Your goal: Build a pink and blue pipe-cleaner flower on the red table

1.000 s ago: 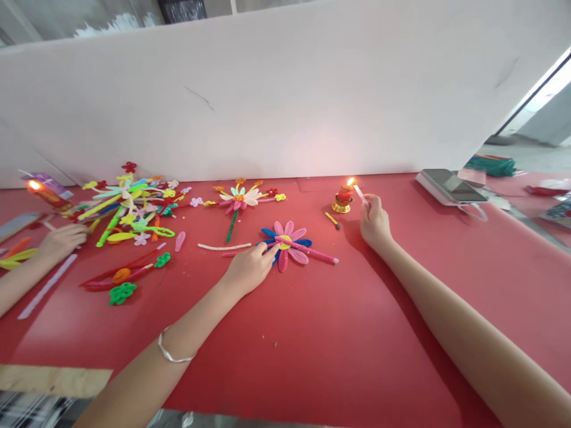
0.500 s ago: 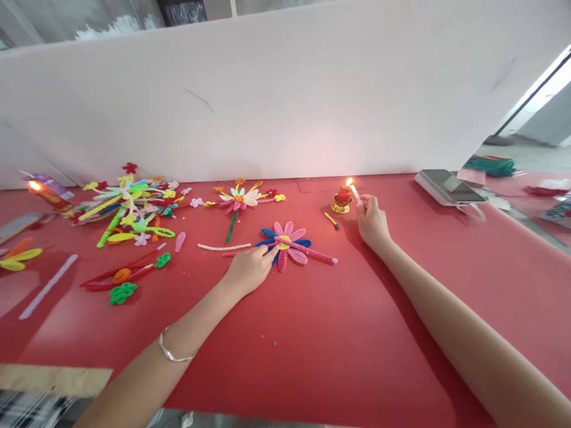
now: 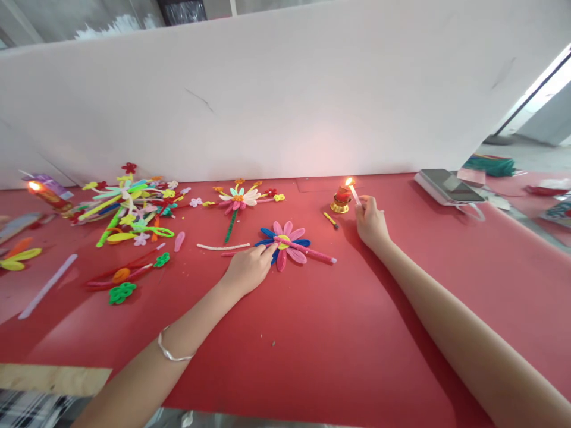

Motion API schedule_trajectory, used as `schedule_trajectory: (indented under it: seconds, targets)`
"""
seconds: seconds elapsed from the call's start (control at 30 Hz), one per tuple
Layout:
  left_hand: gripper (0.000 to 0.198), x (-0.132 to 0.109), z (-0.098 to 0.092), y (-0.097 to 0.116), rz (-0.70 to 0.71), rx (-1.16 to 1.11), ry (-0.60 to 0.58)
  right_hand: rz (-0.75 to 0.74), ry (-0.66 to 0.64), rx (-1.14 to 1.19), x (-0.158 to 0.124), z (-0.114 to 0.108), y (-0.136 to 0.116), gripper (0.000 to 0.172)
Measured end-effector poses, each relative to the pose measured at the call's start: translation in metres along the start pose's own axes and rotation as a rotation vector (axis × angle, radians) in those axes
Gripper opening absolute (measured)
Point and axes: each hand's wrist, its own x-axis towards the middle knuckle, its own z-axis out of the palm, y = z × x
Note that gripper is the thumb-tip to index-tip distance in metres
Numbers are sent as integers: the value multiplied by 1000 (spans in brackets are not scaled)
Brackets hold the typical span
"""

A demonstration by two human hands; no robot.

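Note:
My right hand (image 3: 372, 222) pinches a thin, whitish translucent glue stick (image 3: 355, 195), its upper tip at the flame of a short red candle (image 3: 343, 194) on a gold base. My left hand (image 3: 250, 267) reaches across the table, fingertips closed on a pipe-cleaner flower (image 3: 297, 255) with pink and blue petals and a yellow centre. A pink fuzzy stem (image 3: 319, 255) lies across that flower, and another pink length shows left of it, partly under my hand. A yellow stub with a dark end (image 3: 331, 220) lies before the candle.
Left of my hands lie a white pipe cleaner (image 3: 223, 246), a finished flower (image 3: 239, 200) and a heap of colourful pipe-cleaner pieces (image 3: 127, 205). A second lit candle (image 3: 49, 195) stands far left. A power bank with a cable (image 3: 446, 187) lies right, before the white board (image 3: 285, 89).
Both hands keep their places, the glue stick still at the flame. The view has shifted very slightly. At the far left edge, part of what looks like another person's hand now shows.

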Motion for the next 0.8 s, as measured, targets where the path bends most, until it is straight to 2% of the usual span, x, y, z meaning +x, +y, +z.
schedule_trajectory:
  seconds: [0.17, 0.37, 0.53, 0.67, 0.73, 0.8]
  targets:
    - [35, 1, 3, 1, -31, -30, 30, -8, -9, 3, -1, 0, 1, 42]
    - [38, 0, 4, 1, -56, -25, 9, 10, -29, -8, -1, 0, 1, 42]
    - [37, 2, -1, -1, -112, -144, 24, -7, -14, 4, -1, 0, 1, 44]
    - [27, 5, -7, -1, -158, -507, 75, -2, -11, 0, -1, 1, 2, 42]
    - [24, 6, -10, 1, -253, -789, 24, 3, -16, -6, 0, 2, 2, 42]
    - [22, 6, -13, 3, -367, -1120, -82, 6, -21, -8, 0, 2, 2, 42]
